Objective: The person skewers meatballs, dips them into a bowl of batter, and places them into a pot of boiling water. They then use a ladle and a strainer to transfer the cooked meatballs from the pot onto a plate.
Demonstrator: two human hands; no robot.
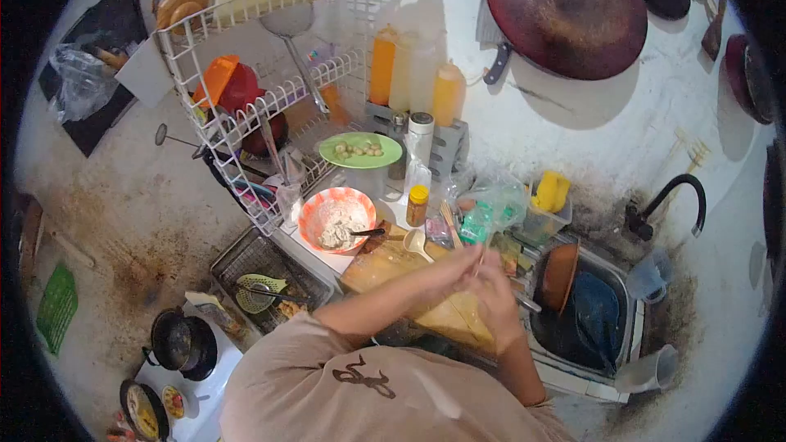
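Observation:
My left hand (464, 267) and my right hand (493, 288) meet above the right end of a wooden cutting board (385, 266). Both are blurred, with fingers drawn together at the tips; a thin pale thing may be between them, but I cannot make it out. Left of them, a pale spoon (418, 242) lies on the board. An orange-and-white bowl (314, 229) holds a pale, lumpy mixture and a dark-handled spoon (370, 232). Behind it, a green plate (336, 155) carries several small pale balls. A yellow-capped jar (417, 205) stands past the board.
On the right is a sink (634, 336) with a brown basin (560, 277) and black faucet (696, 196). Plastic bags (497, 196) lie beyond my hands. A white dish rack (205, 127) stands back left, above a wire basket tray (246, 255). Pans (182, 344) sit lower left.

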